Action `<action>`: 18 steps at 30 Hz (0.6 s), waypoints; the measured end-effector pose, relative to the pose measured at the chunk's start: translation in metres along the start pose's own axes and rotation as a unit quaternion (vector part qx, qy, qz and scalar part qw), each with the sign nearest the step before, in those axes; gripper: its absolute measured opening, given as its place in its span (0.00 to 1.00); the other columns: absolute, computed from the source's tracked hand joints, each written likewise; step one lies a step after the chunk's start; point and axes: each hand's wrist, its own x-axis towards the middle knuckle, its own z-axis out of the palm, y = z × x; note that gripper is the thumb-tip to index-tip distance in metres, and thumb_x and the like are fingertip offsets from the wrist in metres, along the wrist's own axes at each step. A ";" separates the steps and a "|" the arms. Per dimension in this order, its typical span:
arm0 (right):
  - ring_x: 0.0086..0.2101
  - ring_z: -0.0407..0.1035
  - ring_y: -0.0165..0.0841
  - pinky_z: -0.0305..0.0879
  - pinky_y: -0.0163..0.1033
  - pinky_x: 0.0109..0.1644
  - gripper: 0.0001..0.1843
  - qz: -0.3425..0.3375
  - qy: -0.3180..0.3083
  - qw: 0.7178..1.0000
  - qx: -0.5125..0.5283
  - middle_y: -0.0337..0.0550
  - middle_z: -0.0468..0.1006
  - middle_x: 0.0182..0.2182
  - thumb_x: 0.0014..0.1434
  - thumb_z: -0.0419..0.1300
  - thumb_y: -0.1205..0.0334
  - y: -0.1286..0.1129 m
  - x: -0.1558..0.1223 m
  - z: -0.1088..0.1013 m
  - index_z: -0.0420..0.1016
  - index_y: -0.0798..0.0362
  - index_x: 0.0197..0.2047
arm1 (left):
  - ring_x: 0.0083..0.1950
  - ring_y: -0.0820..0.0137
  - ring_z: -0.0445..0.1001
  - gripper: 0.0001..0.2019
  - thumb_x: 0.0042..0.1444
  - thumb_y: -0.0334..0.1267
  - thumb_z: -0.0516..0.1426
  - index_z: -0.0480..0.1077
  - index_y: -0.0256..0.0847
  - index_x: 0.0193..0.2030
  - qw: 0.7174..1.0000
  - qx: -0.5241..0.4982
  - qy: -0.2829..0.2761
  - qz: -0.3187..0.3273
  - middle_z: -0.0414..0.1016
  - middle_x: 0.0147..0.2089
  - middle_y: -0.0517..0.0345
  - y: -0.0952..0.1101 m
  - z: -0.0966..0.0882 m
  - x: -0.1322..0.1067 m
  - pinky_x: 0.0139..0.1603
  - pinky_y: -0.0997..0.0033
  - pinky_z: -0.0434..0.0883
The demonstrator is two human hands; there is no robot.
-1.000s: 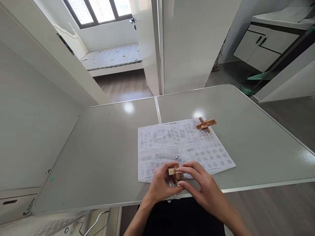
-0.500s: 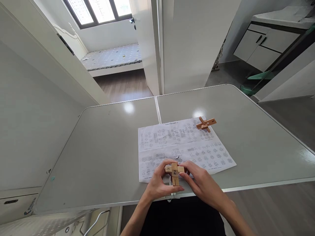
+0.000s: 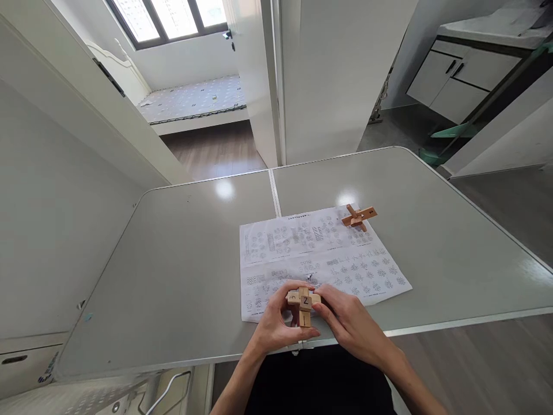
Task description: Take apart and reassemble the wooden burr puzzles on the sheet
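One wooden cross [image 3: 358,218], one printed sheet [image 3: 317,260], two hands [image 3: 276,324] [image 3: 355,324] gripping one block assembly [image 3: 305,303]

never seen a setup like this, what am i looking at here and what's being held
There's no machine here, just a person's bare hands, seen by a camera worn on the head, looking forward and down. The left hand grips a wooden block cluster from above and below; the right hand holds its right end. One block shows a "2". On the table lies a printed sheet of small diagrams, and a second wooden assembly sits across the sheet's far right corner.
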 end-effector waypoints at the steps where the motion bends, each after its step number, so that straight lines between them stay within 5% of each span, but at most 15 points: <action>1: 0.31 0.72 0.35 0.68 0.38 0.34 0.15 0.002 0.000 1.000 -0.001 0.39 0.77 0.34 0.80 0.46 0.55 -0.001 0.000 0.000 0.69 0.47 0.41 | 0.36 0.69 0.73 0.33 0.47 0.47 0.75 0.71 0.47 0.59 1.000 -0.001 0.000 0.002 0.76 0.45 0.55 0.000 0.000 0.000 0.32 0.73 0.72; 7: 0.30 0.70 0.35 0.66 0.38 0.35 0.16 0.014 -0.014 1.000 0.002 0.38 0.75 0.33 0.80 0.46 0.55 -0.002 0.001 -0.001 0.66 0.47 0.40 | 0.49 0.58 0.79 0.34 0.47 0.46 0.76 0.70 0.48 0.60 1.000 -0.008 0.001 0.011 0.77 0.56 0.48 -0.002 -0.001 -0.001 0.42 0.67 0.78; 18: 0.31 0.67 0.36 0.64 0.40 0.37 0.20 0.041 -0.024 0.997 0.054 0.38 0.72 0.33 0.80 0.43 0.49 -0.001 -0.003 0.003 0.66 0.47 0.39 | 0.51 0.56 0.80 0.35 0.48 0.45 0.76 0.70 0.47 0.61 1.000 -0.005 -0.002 0.024 0.77 0.57 0.47 -0.002 0.000 -0.002 0.45 0.65 0.78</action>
